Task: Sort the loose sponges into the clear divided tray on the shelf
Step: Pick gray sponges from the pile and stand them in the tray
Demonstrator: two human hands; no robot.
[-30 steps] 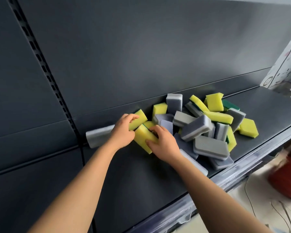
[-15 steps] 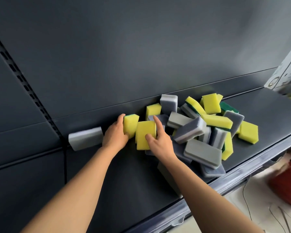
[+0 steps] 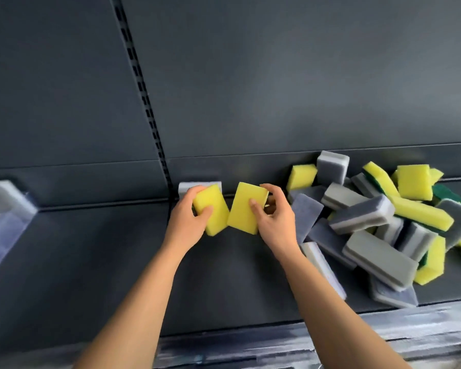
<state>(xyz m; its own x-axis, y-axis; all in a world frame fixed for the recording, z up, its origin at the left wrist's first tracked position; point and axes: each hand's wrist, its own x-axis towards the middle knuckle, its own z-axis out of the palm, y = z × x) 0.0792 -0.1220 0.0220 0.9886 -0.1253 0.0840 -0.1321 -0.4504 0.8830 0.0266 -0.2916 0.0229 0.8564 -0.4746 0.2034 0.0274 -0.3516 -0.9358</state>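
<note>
The left hand [image 3: 190,214] grips one yellow sponge [image 3: 210,210], and the right hand [image 3: 274,217] grips a second yellow sponge [image 3: 246,207]; the two sponges touch at their lower corners. Right of the hands lies the sponge pile [image 3: 378,217] on the dark shelf [image 3: 91,262]. Far left of the pile, the clear tray [image 3: 8,209] shows blurred.

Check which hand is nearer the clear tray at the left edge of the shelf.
Left. The left hand, holding a yellow sponge, sits between the clear tray and the right hand, which holds a second yellow sponge nearer the sponge pile.
</note>
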